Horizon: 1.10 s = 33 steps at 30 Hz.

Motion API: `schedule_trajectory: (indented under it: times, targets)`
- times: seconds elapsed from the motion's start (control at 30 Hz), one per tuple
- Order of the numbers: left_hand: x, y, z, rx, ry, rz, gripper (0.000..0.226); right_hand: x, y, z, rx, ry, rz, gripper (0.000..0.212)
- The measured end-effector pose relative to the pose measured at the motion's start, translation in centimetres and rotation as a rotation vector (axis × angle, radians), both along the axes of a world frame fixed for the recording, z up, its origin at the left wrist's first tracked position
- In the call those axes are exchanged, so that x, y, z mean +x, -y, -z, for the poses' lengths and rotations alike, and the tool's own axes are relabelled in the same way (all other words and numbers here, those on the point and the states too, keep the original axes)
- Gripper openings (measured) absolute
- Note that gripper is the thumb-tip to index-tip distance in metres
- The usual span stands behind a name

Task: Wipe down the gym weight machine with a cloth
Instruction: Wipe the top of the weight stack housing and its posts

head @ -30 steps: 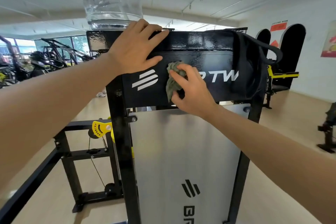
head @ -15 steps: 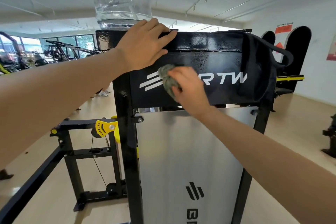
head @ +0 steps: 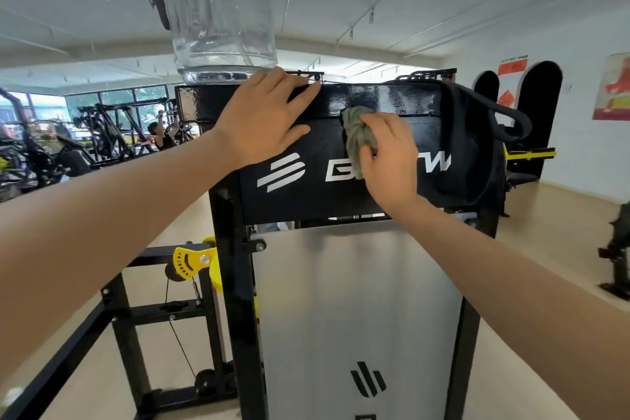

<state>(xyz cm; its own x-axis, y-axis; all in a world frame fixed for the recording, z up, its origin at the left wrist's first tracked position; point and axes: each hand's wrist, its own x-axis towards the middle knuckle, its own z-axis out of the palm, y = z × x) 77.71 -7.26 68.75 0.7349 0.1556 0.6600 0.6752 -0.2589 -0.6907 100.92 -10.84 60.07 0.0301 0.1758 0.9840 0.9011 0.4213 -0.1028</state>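
Note:
The weight machine stands in front of me: a black top panel with a white logo and lettering, above a silver shroud. My right hand holds a crumpled grey-green cloth against the black panel, over the middle of the lettering. My left hand rests flat on the panel's upper left edge, fingers spread over the top.
A clear plastic jug stands on the machine's top left. A black bag hangs over the right end. A black frame with a yellow selector sits lower left. Other gym machines and a person are far left.
My right hand has swept the cloth to the right and upward across the lettering, uncovering the logo. My left hand stays on the top edge.

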Motion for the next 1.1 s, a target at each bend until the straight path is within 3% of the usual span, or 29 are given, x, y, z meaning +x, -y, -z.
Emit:
schedule_trajectory:
  times: [0.1,0.23,0.4,0.57,0.73,0.9,1.1]
  targets:
    - [-0.1,0.2,0.3,0.006,-0.012,-0.014,0.069,-2.3,0.1,1.1,-0.051,0.166,-0.04,0.046]
    - [-0.7,0.8,0.8,-0.011,-0.046,-0.054,0.068,-2.0,0.4,4.1,-0.067,0.398,-0.059,0.034]
    - [-5.8,2.2,3.7,0.022,-0.096,-0.022,0.052,0.2,0.8,4.7,-0.098,0.229,-0.014,0.034]
    - [-11.1,2.4,8.9,-0.081,0.152,-0.092,0.07,-3.6,0.5,2.9,-0.1,0.1,-0.072,0.036]
    - [-11.2,2.5,10.4,-0.183,0.184,-0.141,0.088,-9.8,0.1,4.2,-0.112,0.326,-0.183,0.035]
    - [-10.7,2.1,11.5,-0.168,0.239,-0.108,0.086,-9.2,-0.6,8.5,-0.112,0.575,-0.178,0.027]
    - [-11.3,1.6,12.2,-0.192,0.251,-0.064,0.084,-6.9,-0.4,5.7,-0.011,0.239,-0.133,0.031]
